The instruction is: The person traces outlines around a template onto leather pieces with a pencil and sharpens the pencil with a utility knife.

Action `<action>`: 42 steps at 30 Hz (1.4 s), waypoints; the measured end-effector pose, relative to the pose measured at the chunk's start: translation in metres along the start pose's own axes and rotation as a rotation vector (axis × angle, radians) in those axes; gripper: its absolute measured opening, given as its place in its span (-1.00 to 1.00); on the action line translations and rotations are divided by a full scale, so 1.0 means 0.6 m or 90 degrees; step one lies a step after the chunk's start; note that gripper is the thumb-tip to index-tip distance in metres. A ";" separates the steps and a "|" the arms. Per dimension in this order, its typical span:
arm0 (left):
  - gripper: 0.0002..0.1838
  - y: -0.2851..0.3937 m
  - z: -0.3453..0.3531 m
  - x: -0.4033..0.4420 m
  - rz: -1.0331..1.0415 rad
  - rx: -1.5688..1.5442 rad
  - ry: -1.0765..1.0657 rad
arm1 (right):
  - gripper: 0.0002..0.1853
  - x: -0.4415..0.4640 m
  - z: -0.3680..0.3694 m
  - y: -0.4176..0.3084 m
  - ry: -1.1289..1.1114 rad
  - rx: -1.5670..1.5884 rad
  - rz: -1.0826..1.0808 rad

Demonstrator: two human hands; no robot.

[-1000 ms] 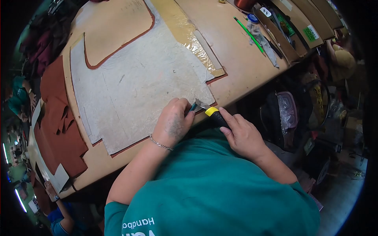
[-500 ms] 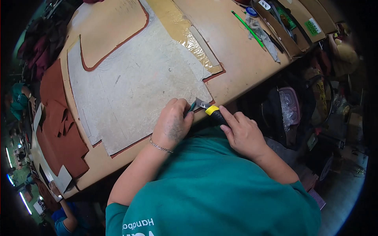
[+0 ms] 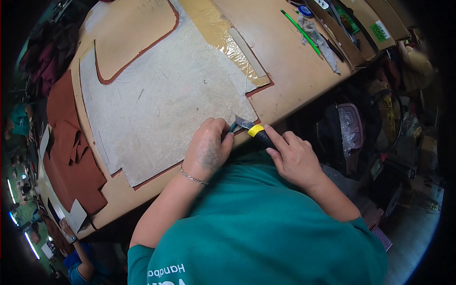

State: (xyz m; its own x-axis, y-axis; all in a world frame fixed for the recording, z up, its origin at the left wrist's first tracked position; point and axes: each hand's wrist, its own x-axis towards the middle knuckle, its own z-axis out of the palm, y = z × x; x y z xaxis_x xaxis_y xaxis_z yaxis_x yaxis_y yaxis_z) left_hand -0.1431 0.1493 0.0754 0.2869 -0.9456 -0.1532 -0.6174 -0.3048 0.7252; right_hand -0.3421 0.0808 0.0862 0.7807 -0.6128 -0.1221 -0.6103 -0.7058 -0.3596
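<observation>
My left hand [image 3: 209, 145], with a chain bracelet at the wrist, is closed on a slim teal stick [image 3: 232, 127] that looks like a pencil; most of it is hidden by my fingers. In my right hand [image 3: 295, 156] is a utility knife [image 3: 259, 133] with a yellow collar and a black grip. Its blade points up and left, against or very near the stick's tip; contact is unclear. Both hands are at the table's near edge, over the lower right corner of a large grey pattern board [image 3: 161, 114], which lies on reddish-brown material [image 3: 178, 19].
More reddish-brown pieces [image 3: 71, 156] lie at the left. A green pencil [image 3: 301, 34], a grey rag [image 3: 319, 42] and a cardboard box of tools [image 3: 342, 38] are at the far right. Bags [image 3: 349, 137] sit beside the table. Another person's hand [image 3: 66, 228] shows at lower left.
The knife blade has shifted slightly left along the teal stick's tip. Both hands keep their grips, and the view has moved a little.
</observation>
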 end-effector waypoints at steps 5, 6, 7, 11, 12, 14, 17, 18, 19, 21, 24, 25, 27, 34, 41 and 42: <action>-0.86 0.001 -0.001 0.000 -0.002 0.001 -0.001 | -0.51 -0.002 -0.008 -0.001 -0.016 0.046 0.001; -0.86 0.001 0.000 0.000 -0.003 0.000 -0.001 | -0.51 -0.003 -0.009 -0.001 -0.020 0.054 -0.002; -0.85 0.001 0.000 -0.001 -0.003 0.000 -0.002 | -0.51 -0.004 -0.008 0.000 -0.020 0.049 -0.003; -0.84 -0.001 0.004 -0.002 0.000 0.003 0.002 | -0.50 -0.002 -0.007 0.006 -0.021 0.034 0.001; -0.84 0.000 0.004 -0.001 -0.002 0.003 0.001 | -0.50 -0.002 -0.008 0.007 -0.023 0.032 0.003; -0.83 0.001 0.003 -0.001 -0.005 0.004 0.001 | -0.50 -0.004 -0.005 0.008 -0.008 0.055 -0.011; -0.83 0.000 0.005 -0.002 -0.003 0.004 0.004 | -0.50 -0.004 -0.004 0.007 -0.009 0.058 -0.015; -0.83 0.000 0.005 -0.001 0.000 0.004 0.005 | -0.51 -0.003 -0.004 0.007 -0.012 0.053 -0.013; -0.83 -0.001 0.005 -0.001 0.002 0.004 0.007 | -0.50 -0.002 -0.005 0.007 -0.014 0.039 -0.008; -0.83 -0.001 0.005 -0.001 0.001 -0.002 0.004 | -0.50 -0.002 -0.006 0.006 -0.016 0.012 0.000; -0.83 -0.002 0.005 0.000 0.005 0.000 0.005 | -0.51 -0.002 -0.005 0.008 -0.022 0.037 0.005; -0.83 -0.003 0.005 -0.001 0.007 0.002 0.005 | -0.51 -0.003 -0.004 0.008 -0.019 0.045 0.000; -0.84 -0.002 0.005 0.000 0.006 0.003 0.008 | -0.51 -0.005 -0.003 0.008 -0.013 0.059 -0.011; -0.85 0.001 0.002 0.000 0.001 0.027 0.001 | -0.51 -0.001 -0.001 0.014 -0.012 0.067 -0.003; -0.86 0.003 -0.002 0.001 -0.001 0.023 -0.006 | -0.51 -0.002 -0.004 0.013 -0.007 0.051 -0.010; -0.86 0.002 -0.002 0.001 0.003 0.025 -0.007 | -0.51 -0.001 -0.004 0.014 -0.004 0.038 -0.006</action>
State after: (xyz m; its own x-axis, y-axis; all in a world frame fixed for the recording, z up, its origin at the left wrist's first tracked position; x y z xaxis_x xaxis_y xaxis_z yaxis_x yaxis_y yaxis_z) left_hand -0.1429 0.1486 0.0767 0.2769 -0.9479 -0.1573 -0.6469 -0.3050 0.6989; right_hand -0.3482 0.0745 0.0857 0.7876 -0.6034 -0.1247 -0.5937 -0.6893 -0.4152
